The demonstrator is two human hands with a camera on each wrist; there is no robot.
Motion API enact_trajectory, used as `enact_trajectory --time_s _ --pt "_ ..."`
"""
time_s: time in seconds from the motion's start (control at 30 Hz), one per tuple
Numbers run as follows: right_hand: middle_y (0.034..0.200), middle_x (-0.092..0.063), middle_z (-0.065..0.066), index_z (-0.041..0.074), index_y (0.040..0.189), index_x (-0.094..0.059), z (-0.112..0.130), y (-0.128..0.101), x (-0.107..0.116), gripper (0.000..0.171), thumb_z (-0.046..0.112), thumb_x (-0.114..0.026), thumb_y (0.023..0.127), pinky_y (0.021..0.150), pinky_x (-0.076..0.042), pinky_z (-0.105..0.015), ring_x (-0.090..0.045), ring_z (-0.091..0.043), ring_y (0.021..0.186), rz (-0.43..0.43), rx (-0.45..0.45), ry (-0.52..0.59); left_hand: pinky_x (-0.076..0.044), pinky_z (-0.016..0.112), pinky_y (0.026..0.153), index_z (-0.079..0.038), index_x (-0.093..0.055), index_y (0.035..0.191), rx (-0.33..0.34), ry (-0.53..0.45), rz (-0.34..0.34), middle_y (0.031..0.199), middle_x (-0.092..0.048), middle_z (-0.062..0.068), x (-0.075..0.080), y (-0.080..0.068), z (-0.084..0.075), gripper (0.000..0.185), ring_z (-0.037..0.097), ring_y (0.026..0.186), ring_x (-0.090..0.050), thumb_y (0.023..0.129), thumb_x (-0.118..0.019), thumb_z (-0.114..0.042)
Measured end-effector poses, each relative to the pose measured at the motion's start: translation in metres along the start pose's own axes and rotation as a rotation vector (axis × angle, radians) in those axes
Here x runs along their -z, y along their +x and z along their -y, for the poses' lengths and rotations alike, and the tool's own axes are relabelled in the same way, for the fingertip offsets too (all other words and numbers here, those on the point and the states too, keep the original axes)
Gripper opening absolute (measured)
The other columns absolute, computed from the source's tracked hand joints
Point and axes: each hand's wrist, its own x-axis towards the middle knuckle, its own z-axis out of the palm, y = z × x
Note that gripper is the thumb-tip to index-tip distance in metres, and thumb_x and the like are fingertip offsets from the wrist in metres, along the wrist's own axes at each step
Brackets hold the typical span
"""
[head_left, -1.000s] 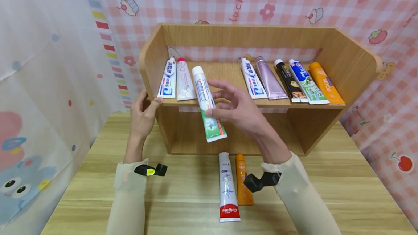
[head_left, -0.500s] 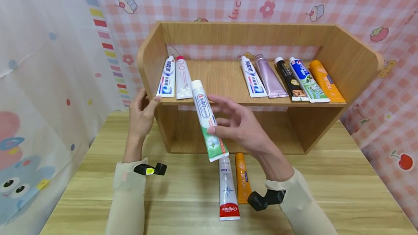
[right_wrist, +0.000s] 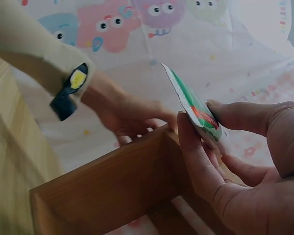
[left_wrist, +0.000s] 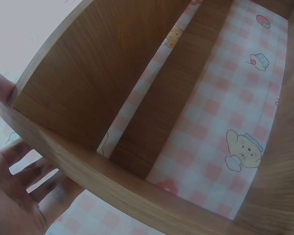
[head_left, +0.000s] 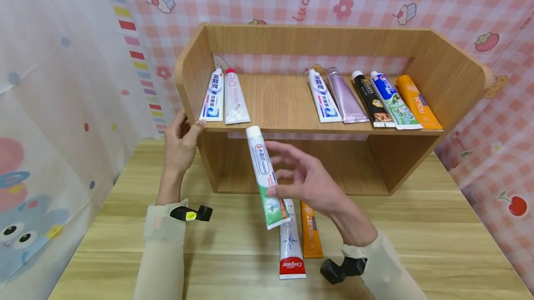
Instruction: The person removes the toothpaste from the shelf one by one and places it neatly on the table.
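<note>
My right hand (head_left: 308, 184) pinches a white and green toothpaste tube (head_left: 262, 170) between thumb and fingers. The tube hangs cap up in front of the wooden shelf (head_left: 279, 100), its cap just under the upper board's front edge. Its crimped end overlaps a white and red Colgate tube (head_left: 292, 249) on the table. In the right wrist view the held tube (right_wrist: 198, 110) shows from its flat end. At the shelf's left side, my left hand (head_left: 180, 149) grips the side panel, thumb on the front edge; in the left wrist view its fingers (left_wrist: 32, 171) reach along the outer face.
On the upper board lie a white and blue tube (head_left: 212, 96) and a pink-capped tube (head_left: 235, 98) at left. Several more stand rightward, among them a purple tube (head_left: 346, 98) and an orange tube (head_left: 419, 103). Another orange tube (head_left: 310, 232) lies on the table (head_left: 233, 253).
My right hand has brought the white and green toothpaste tube down and toward me, from before the upper board to below its edge. The left hand has kept its grip on the shelf.
</note>
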Motion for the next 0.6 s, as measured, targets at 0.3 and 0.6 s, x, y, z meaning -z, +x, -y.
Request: enact_trajectory --time_s 0.3,0.6 --pt "0.135 -0.054 -0.017 0.018 0.156 -0.042 -0.023 -0.007 -0.001 0.081 -0.004 -0.076 0.086 0.079 -0.062 -0.037 -0.067 -0.026 0.104 -0.028 -0.092 -0.036 -0.05 0.027 0.096 -0.011 -0.06 0.141 -0.01 -0.011 -0.006 0.138 -0.062 0.013 0.0 0.001 0.001 0.045 0.016 0.115 -0.06 0.097 -0.06 -0.018" --pt "0.136 -0.055 -0.015 0.024 0.153 -0.044 -0.044 -0.008 -0.001 0.077 0.004 -0.079 0.088 0.082 -0.06 -0.037 -0.068 -0.028 0.103 -0.096 -0.2 -0.061 -0.049 0.032 0.101 -0.013 -0.059 0.142 -0.004 0.002 -0.007 0.143 -0.061 0.012 -0.001 0.001 0.001 0.046 0.019 0.121 -0.059 0.097 -0.06 -0.02"
